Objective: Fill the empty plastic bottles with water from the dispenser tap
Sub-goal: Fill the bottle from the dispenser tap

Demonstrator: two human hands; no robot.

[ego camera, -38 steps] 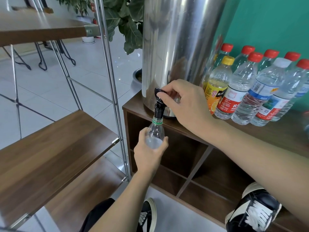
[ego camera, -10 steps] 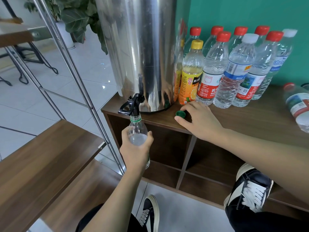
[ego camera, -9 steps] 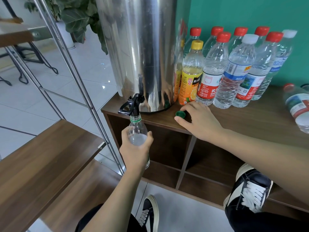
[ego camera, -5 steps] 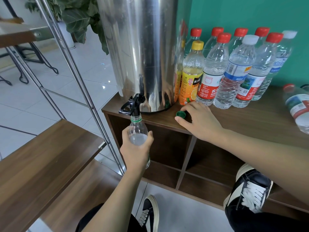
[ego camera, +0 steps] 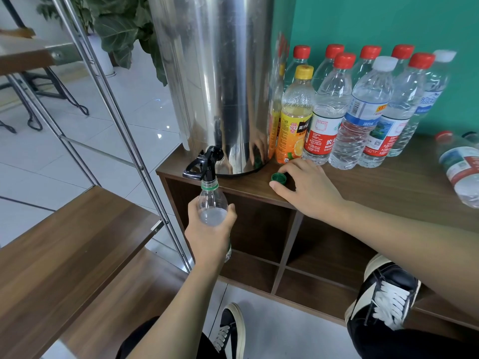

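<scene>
Right hand (ego camera: 309, 189) has left the tap lever since 3.8 s ago and now lies on the wood-grain surface (ego camera: 388, 187), fingers loosely bent, fingertips touching the small green cap (ego camera: 279, 177) at its 10 o'clock; no pinch visible. Left hand (ego camera: 211, 233) wraps the clear plastic bottle (ego camera: 212, 203), upright, green neck ring right under the black plastic tap (ego camera: 204, 164), water visible inside. Tap juts from the shiny steel cylinder dispenser (ego camera: 220, 81). At 3 o'clock of the dispenser, a cluster of capped bottles (ego camera: 360, 110), red, white and yellow lids. One more bottle (ego camera: 461, 167) lies tilted at far right. Chrome shelf pole (ego camera: 116, 104) crosses at 9 o'clock.
</scene>
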